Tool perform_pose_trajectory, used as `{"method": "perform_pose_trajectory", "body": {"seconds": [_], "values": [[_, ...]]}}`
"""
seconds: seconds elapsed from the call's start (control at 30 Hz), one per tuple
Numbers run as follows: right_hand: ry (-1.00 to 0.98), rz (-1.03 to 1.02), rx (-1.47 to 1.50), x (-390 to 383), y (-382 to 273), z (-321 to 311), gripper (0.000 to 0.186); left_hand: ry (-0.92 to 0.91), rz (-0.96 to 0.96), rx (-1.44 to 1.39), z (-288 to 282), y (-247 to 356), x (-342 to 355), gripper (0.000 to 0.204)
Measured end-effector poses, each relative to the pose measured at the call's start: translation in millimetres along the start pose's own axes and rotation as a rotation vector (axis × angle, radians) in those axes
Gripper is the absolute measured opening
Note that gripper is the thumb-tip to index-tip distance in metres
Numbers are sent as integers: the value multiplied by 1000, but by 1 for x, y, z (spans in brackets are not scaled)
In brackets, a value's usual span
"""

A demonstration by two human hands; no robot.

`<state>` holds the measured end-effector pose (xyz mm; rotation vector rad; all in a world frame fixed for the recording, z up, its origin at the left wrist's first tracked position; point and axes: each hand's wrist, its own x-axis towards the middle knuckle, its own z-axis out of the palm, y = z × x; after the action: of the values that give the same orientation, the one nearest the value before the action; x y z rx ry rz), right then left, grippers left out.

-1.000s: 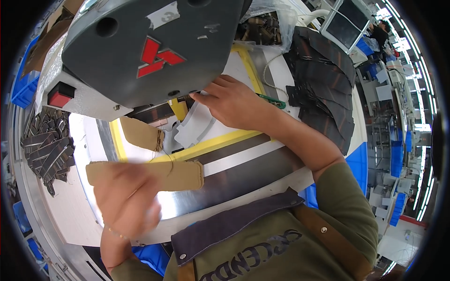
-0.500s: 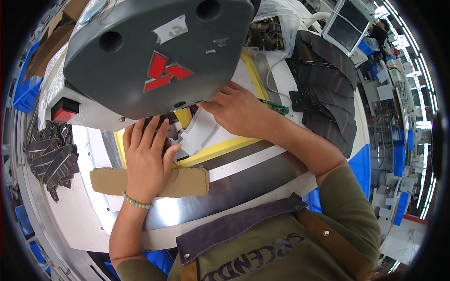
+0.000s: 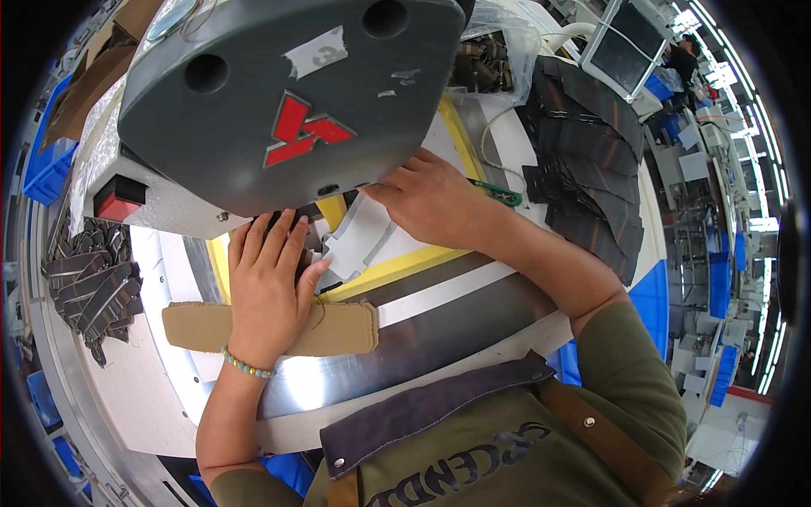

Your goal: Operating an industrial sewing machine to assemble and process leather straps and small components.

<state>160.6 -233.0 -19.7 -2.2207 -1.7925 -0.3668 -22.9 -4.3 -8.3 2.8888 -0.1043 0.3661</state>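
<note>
My left hand [image 3: 270,283] lies flat and open under the front of a dark grey machine head [image 3: 228,127], fingers stretched forward. Beneath its fingertips is a dark piece, mostly covered. The wrist rests over a long tan cardboard pad [image 3: 351,328] with rounded corners. My right hand [image 3: 435,198] reaches in at the machine's lower right edge, its fingers bent and drawn together. The machine hides those fingertips and whatever they grip. Between the hands lies a pale notched plate [image 3: 359,241], with a yellow strip [image 3: 332,211] behind it.
Dark striped fabric pieces [image 3: 591,152] are stacked at the right. A heap of dark straps [image 3: 93,283] lies at the left. Near my right wrist is a green-handled tool [image 3: 498,194]. A clear bag of small parts [image 3: 486,63] and a screen [image 3: 627,46] stand behind.
</note>
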Motion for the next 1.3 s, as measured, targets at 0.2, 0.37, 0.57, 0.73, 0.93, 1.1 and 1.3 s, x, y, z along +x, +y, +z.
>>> {"method": "perform_pose_trajectory", "body": {"seconds": [0.2,0.37,0.57,0.73,0.93,1.1,1.3], "values": [[2,-3,-27,1,1,2,44,3,1,-14,1,-1,1,48],[0,-5,-26,1,2,2,43,16,-2,-8,2,-1,1,48],[-7,-2,-12,0,1,0,44,26,10,-9,1,-1,1,47],[10,-19,-11,1,1,-1,44,15,19,1,1,-1,1,47],[5,-37,-25,0,1,-3,44,29,29,-7,2,-1,0,46],[-9,-20,-4,0,0,-4,45,30,30,-1,2,-1,0,46],[-27,-27,21,-1,0,-5,45,34,29,-11,1,0,-1,45]]}}
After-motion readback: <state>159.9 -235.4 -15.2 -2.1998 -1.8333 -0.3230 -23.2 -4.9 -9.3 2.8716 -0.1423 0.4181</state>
